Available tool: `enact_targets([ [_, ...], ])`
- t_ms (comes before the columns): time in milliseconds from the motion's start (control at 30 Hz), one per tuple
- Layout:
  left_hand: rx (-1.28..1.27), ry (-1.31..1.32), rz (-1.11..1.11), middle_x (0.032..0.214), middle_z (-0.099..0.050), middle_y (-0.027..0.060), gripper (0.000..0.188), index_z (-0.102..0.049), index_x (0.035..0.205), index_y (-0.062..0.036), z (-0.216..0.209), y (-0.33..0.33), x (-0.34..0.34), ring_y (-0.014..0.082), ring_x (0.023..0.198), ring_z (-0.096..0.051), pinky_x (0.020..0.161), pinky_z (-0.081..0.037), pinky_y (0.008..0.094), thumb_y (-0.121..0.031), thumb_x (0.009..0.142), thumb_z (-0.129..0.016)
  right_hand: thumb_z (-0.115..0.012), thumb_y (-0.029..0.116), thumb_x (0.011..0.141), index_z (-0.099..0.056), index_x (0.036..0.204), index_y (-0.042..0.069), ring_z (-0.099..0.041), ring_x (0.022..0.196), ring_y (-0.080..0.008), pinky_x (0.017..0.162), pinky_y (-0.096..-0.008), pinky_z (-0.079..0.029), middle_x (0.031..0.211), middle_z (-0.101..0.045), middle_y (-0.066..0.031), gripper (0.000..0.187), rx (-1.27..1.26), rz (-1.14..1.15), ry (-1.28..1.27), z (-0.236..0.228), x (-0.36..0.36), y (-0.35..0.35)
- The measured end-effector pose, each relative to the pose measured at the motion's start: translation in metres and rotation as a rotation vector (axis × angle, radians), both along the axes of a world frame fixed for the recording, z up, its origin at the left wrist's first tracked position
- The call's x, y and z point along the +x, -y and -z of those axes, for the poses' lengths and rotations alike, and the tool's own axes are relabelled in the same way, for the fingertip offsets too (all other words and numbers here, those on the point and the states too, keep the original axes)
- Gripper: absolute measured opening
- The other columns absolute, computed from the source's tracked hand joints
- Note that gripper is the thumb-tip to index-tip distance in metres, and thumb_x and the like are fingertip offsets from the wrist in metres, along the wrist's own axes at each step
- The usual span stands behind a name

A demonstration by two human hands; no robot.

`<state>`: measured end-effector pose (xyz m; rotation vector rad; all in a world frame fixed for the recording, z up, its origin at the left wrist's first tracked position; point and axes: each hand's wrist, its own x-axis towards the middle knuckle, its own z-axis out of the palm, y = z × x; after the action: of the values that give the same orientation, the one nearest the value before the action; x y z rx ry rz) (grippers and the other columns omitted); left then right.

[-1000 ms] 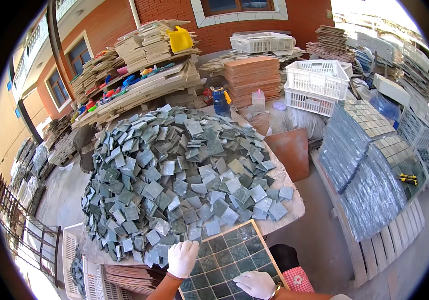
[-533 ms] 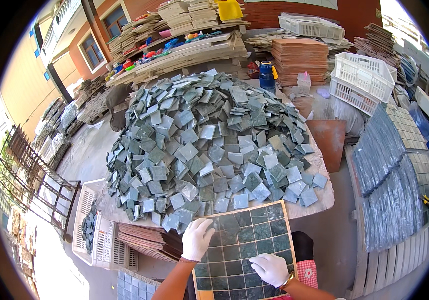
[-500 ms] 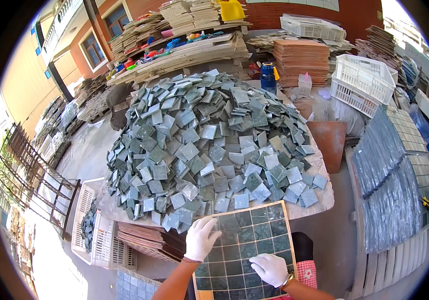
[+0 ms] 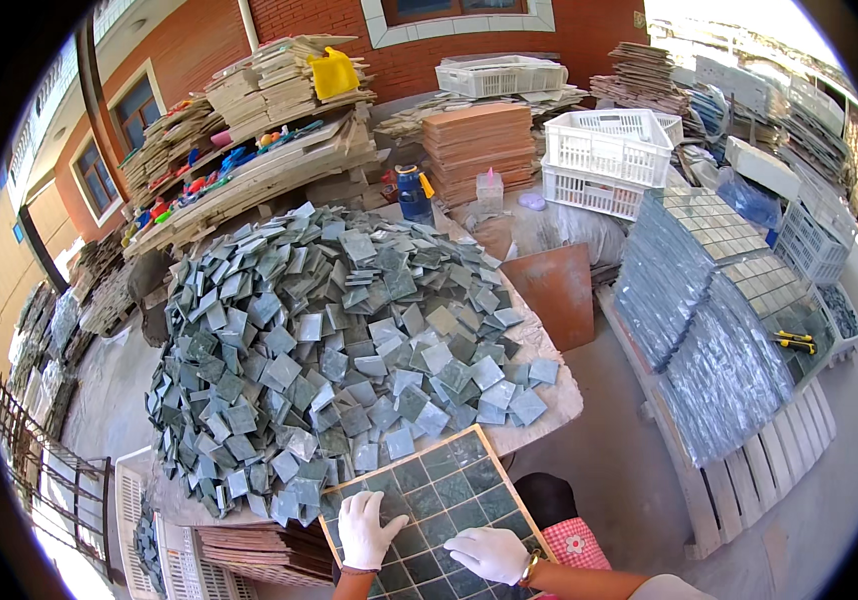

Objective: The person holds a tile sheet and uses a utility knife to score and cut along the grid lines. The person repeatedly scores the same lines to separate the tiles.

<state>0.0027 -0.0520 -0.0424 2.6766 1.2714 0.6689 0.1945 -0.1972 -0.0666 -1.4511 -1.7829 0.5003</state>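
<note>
Outdoors now, on a worktable (image 4: 549,405) buried under a big heap of loose grey-green tiles (image 4: 339,350). At its near edge lies a gridded tray of set tiles (image 4: 439,490); the gloved left hand (image 4: 364,528) rests flat on it, fingers spread, and the gloved right hand (image 4: 489,553) presses down beside it, fingers loosely curled, gripping nothing. Behind: a red brick wall (image 4: 429,50), white plastic crates (image 4: 604,155), stacked boards (image 4: 279,90). To the right, tile sheets (image 4: 709,310) on a pallet (image 4: 749,470).
</note>
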Motion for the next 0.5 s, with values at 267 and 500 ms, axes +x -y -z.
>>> enact_targets([
  [267, 0.010, -0.005, -0.015, 0.104, -0.057, 0.0142, 0.055, -0.060, 0.104, -0.0017, -0.002, 0.002, 0.000, 0.0359, 0.099, -0.053, 0.087, -0.043, 0.0446, -0.030, 0.062, -0.081, -0.055, 0.025, 0.093, -0.063, 0.106, 0.010, -0.065, 0.082, -0.0265, 0.070, -0.0357, -0.052, 0.093, -0.065, -0.0068, 0.021, -0.145, -0.084, -0.075, -0.002, 0.005, 0.000],
  [500, 0.095, 0.107, -0.106, 0.099, -0.056, 0.0160, 0.053, -0.058, 0.101, -0.0005, 0.018, -0.037, 0.022, 0.0368, 0.095, -0.051, 0.084, -0.042, 0.0452, -0.035, 0.066, -0.077, -0.061, 0.017, 0.090, -0.067, 0.102, 0.005, -0.068, 0.085, -0.0245, 0.077, -0.0324, -0.052, 0.093, -0.069, -0.0111, 0.019, -0.014, 0.259, -0.527, -0.047, 0.115, -0.077],
])
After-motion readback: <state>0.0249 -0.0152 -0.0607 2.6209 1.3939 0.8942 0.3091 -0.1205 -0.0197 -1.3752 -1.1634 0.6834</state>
